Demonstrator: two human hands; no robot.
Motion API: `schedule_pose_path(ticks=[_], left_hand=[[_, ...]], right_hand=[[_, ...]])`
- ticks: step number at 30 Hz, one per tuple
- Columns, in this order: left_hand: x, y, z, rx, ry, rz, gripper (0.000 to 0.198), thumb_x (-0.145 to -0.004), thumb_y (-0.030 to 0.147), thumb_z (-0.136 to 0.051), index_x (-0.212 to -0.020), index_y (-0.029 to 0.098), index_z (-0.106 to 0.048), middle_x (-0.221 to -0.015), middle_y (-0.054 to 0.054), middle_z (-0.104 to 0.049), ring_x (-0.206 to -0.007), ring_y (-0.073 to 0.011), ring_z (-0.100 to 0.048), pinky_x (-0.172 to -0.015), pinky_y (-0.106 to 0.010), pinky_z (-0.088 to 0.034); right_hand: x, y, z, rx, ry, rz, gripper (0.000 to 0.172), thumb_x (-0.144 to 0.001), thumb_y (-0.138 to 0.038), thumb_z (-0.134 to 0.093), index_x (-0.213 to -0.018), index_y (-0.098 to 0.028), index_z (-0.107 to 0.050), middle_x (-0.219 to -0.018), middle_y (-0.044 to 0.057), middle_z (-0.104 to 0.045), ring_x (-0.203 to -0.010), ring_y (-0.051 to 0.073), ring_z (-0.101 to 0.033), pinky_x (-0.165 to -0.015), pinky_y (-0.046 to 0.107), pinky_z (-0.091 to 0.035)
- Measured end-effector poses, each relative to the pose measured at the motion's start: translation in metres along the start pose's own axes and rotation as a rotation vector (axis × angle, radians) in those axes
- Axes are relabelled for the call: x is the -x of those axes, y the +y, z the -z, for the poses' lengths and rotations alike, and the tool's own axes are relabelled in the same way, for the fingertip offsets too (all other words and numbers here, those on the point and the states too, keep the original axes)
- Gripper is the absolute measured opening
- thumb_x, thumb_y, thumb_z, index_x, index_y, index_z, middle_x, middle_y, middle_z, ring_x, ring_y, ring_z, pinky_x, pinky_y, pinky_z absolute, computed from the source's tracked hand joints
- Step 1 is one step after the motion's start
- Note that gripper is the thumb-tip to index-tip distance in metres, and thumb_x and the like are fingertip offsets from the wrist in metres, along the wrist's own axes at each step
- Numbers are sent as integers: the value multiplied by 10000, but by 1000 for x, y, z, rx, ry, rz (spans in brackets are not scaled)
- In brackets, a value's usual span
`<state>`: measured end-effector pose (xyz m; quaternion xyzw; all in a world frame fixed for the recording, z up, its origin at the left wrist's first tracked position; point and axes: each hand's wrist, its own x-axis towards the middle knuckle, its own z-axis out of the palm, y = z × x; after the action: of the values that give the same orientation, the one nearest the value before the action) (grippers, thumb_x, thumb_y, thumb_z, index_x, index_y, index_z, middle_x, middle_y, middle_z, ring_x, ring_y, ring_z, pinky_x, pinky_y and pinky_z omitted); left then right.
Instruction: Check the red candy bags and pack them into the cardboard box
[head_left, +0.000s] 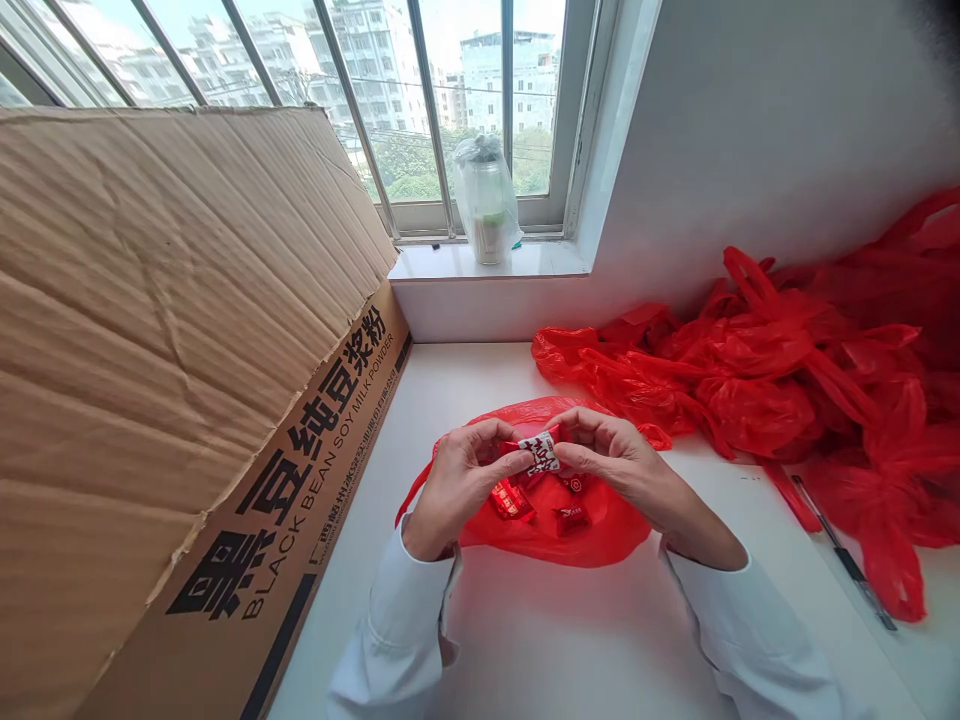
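The left hand (461,485) and the right hand (622,462) both have thumb and fingers closed on one small red-and-white printed packet (539,454), held at its two ends above a thin translucent red plastic bag (615,532) on the smooth white table (555,640). Several small shiny red wrapped packets (512,499) lie at this bag (inside or on top, I cannot tell), and crumpled red plastic bags (757,375) lie to the right

The cardboard box (301,478) reads 黑豆纯豆浆粉 and BLACK BEAN SOY MILK POWDER (a smaller line beneath is too fine to read); the lettering on the held packet (539,454) is unclear
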<state>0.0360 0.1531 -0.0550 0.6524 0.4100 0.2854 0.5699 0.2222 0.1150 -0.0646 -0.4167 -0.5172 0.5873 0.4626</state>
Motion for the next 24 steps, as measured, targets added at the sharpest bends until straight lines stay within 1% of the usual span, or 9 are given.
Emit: schedule_pose_path(ticks=[2, 6, 9, 11, 14, 16, 20, 24], left_hand=[[1, 1, 0, 26, -37, 23, 226, -803, 387, -613, -854, 168, -594, -756, -30, -665, -697, -163, -630, -660, -265, -490], [3, 4, -1, 123, -129, 52, 261, -816, 410, -595, -910, 167, -580, -748, -30, -655, -694, -167, -631, -629, -267, -499], [4, 6, -1, 162, -121, 53, 260, -815, 398, -599, -907, 155, -585, -755, -36, -651, -692, -164, -624, -629, -273, -507], [5, 8, -1, 173, -102, 52, 255, -811, 386, -606, -898, 146, -587, -742, -34, -644, -673, -159, -614, -620, -275, -510], [7, 12, -1, 185, -86, 55, 252, -796, 369, -627, -884, 135, -595, -720, -31, -640, -658, -155, -607, -608, -267, -507], [8, 15, -1, 188, -92, 63, 257, -792, 371, -632, -877, 130, -605, -717, -36, -644, -660, -158, -612, -610, -266, -507], [10, 17, 0, 193, -124, 86, 246, -807, 371, -618, -846, 128, -611, -684, -33, -643, -628, -153, -615, -617, -268, -500], [13, 19, 0, 219, -128, 85, 212, -803, 337, -634, -817, 127, -612, -663, -22, -629, -608, -132, -591, -595, -240, -477]], right_hand=[[-1, 0, 0, 23, 24, 25, 146, -831, -308, -587, -891, -176, -568, -735, -20, -566, -651, 75, -525, -586, 190, -427], [0, 0, -1, 40, 68, 72, 150, -820, -304, -598, -889, -173, -569, -734, -12, -589, -639, 82, -536, -583, 200, -444], [4, -3, -3, 45, 96, 83, 175, -807, -321, -614, -899, -179, -573, -720, -14, -588, -620, 85, -539, -574, 206, -457], [6, -5, -5, 38, 105, 70, 206, -804, -334, -617, -942, -188, -571, -710, -17, -586, -617, 88, -546, -582, 211, -469], [8, -9, -6, 23, 104, 36, 268, -801, -347, -619, -1016, -198, -561, -744, -4, -605, -651, 103, -574, -615, 230, -492], [9, -11, -6, 17, 103, 22, 295, -791, -356, -628, -1029, -195, -561, -771, 9, -616, -676, 115, -590, -635, 244, -503], [12, -14, -6, -3, 88, 28, 287, -784, -365, -637, -1005, -194, -569, -756, 10, -620, -653, 114, -591, -636, 251, -504], [15, -17, -6, -14, 89, 30, 271, -786, -360, -640, -997, -204, -572, -729, 1, -619, -652, 116, -592, -634, 249, -506]])
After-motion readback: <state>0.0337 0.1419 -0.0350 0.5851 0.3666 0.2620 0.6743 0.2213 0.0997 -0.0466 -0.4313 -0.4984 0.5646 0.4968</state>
